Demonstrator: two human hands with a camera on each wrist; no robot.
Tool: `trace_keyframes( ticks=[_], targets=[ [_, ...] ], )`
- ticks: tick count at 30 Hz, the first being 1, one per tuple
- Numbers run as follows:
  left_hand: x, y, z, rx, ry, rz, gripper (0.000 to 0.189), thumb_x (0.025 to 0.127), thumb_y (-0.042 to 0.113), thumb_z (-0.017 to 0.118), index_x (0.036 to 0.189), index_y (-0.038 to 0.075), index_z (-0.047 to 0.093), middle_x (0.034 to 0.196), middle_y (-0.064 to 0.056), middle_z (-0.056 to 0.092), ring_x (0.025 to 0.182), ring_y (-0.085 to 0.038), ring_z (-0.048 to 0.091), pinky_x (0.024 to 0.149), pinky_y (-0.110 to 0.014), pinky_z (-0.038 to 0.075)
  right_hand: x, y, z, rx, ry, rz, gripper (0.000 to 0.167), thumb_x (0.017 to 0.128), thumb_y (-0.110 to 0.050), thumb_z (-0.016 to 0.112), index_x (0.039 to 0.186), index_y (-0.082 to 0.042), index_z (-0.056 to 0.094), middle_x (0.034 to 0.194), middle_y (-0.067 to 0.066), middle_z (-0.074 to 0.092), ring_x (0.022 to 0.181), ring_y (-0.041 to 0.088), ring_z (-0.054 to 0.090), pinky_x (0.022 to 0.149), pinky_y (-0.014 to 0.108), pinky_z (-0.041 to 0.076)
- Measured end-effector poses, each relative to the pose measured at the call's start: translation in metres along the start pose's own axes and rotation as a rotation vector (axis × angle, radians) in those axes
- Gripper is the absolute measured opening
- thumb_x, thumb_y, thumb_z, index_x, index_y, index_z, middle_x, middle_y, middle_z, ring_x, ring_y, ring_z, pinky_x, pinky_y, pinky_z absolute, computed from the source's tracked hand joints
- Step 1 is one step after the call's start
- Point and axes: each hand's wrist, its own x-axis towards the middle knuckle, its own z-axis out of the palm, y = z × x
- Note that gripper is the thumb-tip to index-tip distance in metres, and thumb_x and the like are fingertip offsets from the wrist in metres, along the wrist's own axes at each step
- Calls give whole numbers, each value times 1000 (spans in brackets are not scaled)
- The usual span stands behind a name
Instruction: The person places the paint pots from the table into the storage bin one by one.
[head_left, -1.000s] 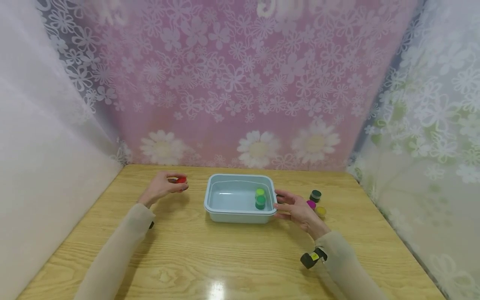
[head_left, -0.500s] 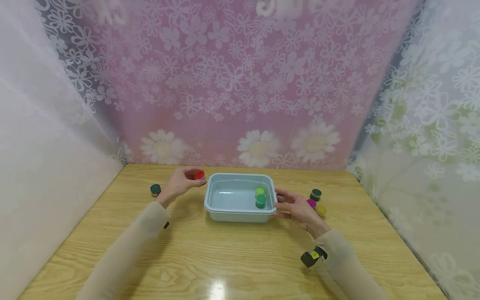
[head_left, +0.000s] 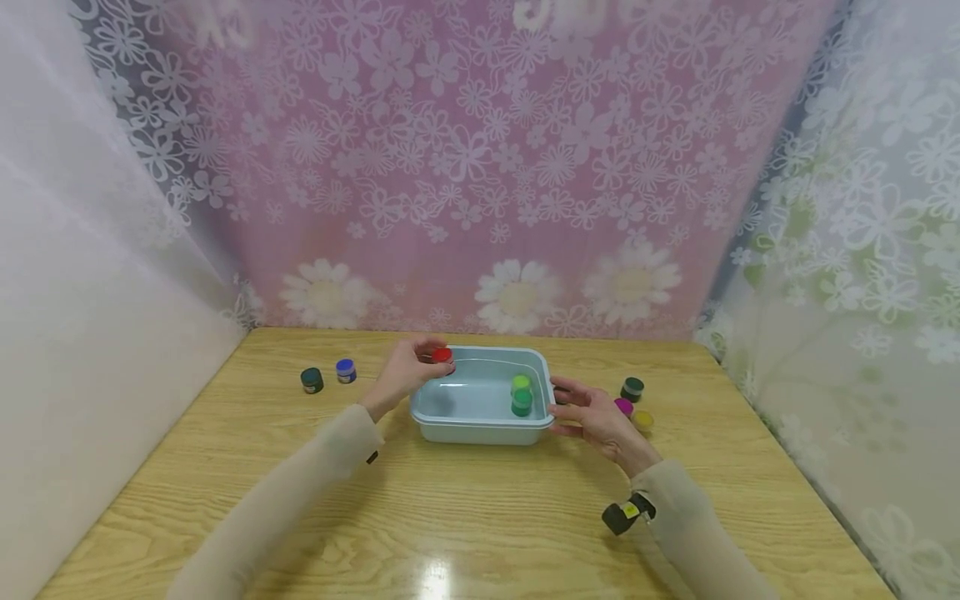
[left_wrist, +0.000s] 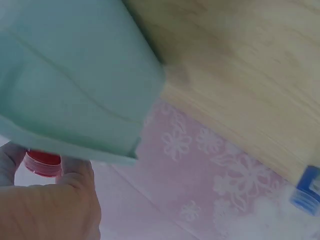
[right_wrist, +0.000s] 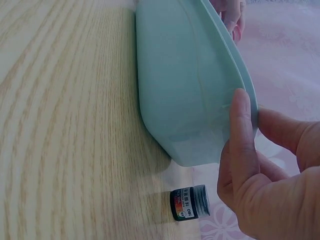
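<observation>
My left hand (head_left: 405, 372) pinches a small paint jar with a red lid (head_left: 442, 356) between thumb and fingers, over the left end of a pale blue plastic basin (head_left: 480, 435). The left wrist view shows the red jar (left_wrist: 42, 164) just beyond the basin's rim. At the opposite end, my right hand (head_left: 603, 423) holds the basin's rim; in the right wrist view its finger (right_wrist: 241, 112) lies along the outer wall, thumb at the edge. Inside the basin, a light green jar (head_left: 521, 383) and a darker green jar (head_left: 522, 404) stand close together toward the right.
Left on the wooden table (head_left: 420, 500) stand a dark jar (head_left: 311, 381) and a blue jar (head_left: 346, 371). Beyond my right hand are a dark jar (head_left: 632, 389), a magenta one (head_left: 623, 407) and a yellow one (head_left: 642, 422). A flowered curtain (head_left: 465, 167) hangs behind.
My left hand has carried the red jar rightward from the table's left side to above the basin, uncovering the dark and blue jars. The right hand has stayed at the rim.
</observation>
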Motion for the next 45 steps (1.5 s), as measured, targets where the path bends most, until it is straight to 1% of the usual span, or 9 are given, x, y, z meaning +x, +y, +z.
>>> trace_keyframes(
  ticks=[4, 10, 14, 17, 23, 34, 37, 42, 45],
  targets=[
    [-1, 4, 13, 12, -6, -13, 45, 82, 22, 81, 123, 12, 66, 110, -6, 70, 101, -22, 65, 85, -34, 59, 0, 0, 0, 5, 1, 2, 66, 95, -4, 62, 153, -6, 31, 151, 26, 36, 120, 31, 58, 87, 34, 59],
    [3, 3, 29, 48, 3, 46, 39, 81, 22, 81, 116, 12, 68, 104, -4, 69, 95, -19, 64, 77, -31, 58, -1, -1, 1, 10, 7, 8, 67, 94, -5, 63, 153, -6, 30, 151, 26, 36, 119, 31, 59, 86, 33, 59],
    [4, 6, 37, 21, -15, 56, 34, 83, 19, 80, 114, 10, 69, 102, -6, 69, 90, -19, 65, 76, -37, 60, -1, -1, 0, 11, 6, 7, 68, 94, -5, 64, 153, -6, 30, 151, 26, 36, 118, 30, 59, 86, 33, 59],
    [4, 10, 44, 10, -36, 41, 31, 84, 14, 79, 112, 8, 69, 102, -8, 68, 89, -21, 66, 77, -42, 61, 0, 0, 0, 15, 7, 6, 67, 94, -5, 64, 153, -6, 31, 151, 26, 36, 119, 30, 59, 87, 34, 59],
    [10, 12, 61, 118, -43, 1, 31, 83, 14, 79, 111, 8, 68, 103, -8, 69, 90, -20, 64, 72, -29, 56, 0, 2, -1, 11, 15, 9, 67, 95, -6, 64, 153, -7, 32, 150, 25, 38, 117, 29, 60, 89, 35, 59],
    [20, 13, 82, 6, -78, -90, 35, 79, 3, 80, 112, 6, 68, 108, -13, 68, 91, -24, 64, 70, -33, 60, 1, 1, 0, 2, 15, 7, 66, 95, -6, 64, 153, -7, 32, 149, 25, 39, 115, 28, 61, 89, 36, 59],
    [21, 12, 85, -7, -82, -105, 37, 77, 0, 80, 112, 2, 68, 108, -16, 67, 86, -23, 65, 66, -34, 61, 1, 0, 0, 4, 11, 8, 67, 95, -7, 64, 153, -7, 31, 150, 26, 37, 117, 30, 60, 88, 35, 59],
    [25, 8, 89, 62, -75, -120, 36, 74, 0, 82, 108, 1, 69, 102, -17, 68, 69, -22, 67, 57, -30, 60, 0, -1, 1, 10, 1, 7, 68, 95, -6, 64, 154, -6, 30, 151, 26, 36, 119, 31, 59, 87, 33, 59],
    [27, 8, 91, 72, -84, -141, 37, 74, -1, 82, 108, 0, 69, 99, -17, 68, 67, -27, 70, 59, -35, 61, 0, -1, 1, 13, 6, 6, 67, 95, -5, 63, 153, -6, 30, 150, 26, 37, 116, 29, 60, 86, 33, 60]
  ],
)
